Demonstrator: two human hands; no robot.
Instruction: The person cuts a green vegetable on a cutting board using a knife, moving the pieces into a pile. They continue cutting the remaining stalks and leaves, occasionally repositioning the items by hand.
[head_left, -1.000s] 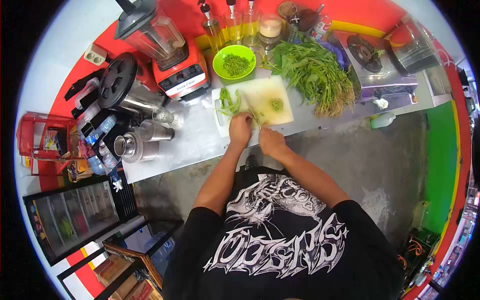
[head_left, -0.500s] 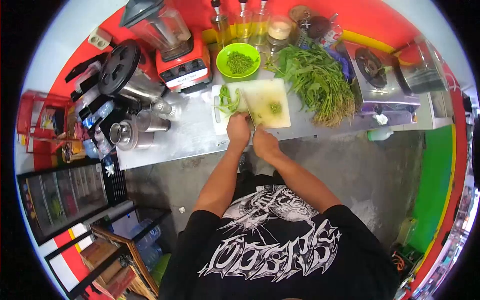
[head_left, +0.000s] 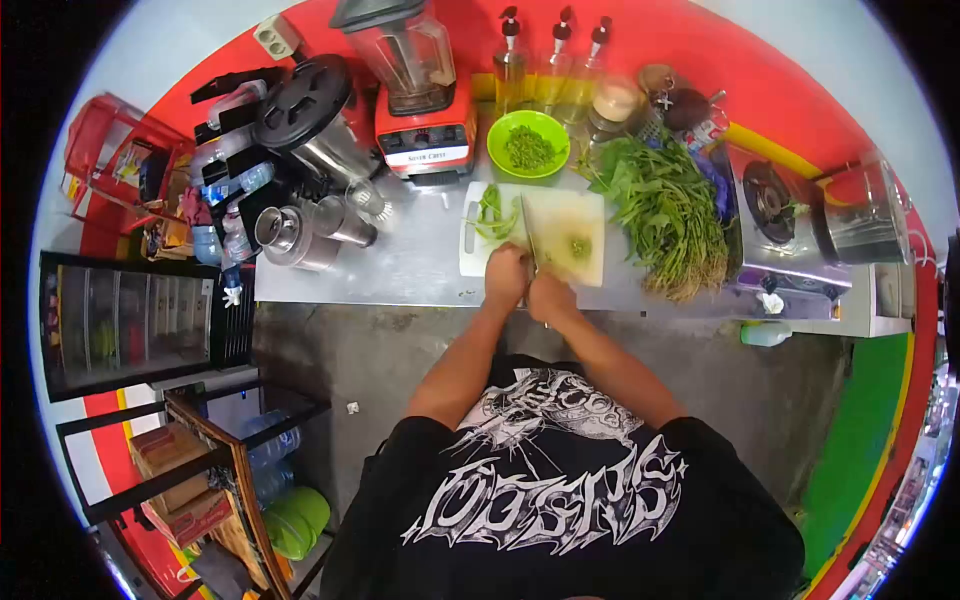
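My right hand (head_left: 551,296) is closed around a knife (head_left: 530,222) at the front edge of the white cutting board (head_left: 590,209). Its blade points away from me across the board. Close against the blade's left side, my left hand (head_left: 507,270) has its fingers curled in; what they hold is hidden, and I cannot tell it. Long green pieces (head_left: 493,213) lie on the board's left part. To the right of the blade sits a small heap of chopped green bits (head_left: 580,246). Behind the board, a lime-green bowl (head_left: 497,160) holds more chopped greens (head_left: 527,148).
A big bunch of leafy greens with roots (head_left: 665,215) lies right of the board, beside a gas stove (head_left: 800,250). At the back stand a red blender (head_left: 425,130) and pump bottles (head_left: 510,75). Metal cups (head_left: 345,222) stand on the steel table (head_left: 400,275) at left.
The whole view has shifted, so the table and its things appear further right and mostly a little lower. Both hands stay together at the board's front edge, the knife still in the right.
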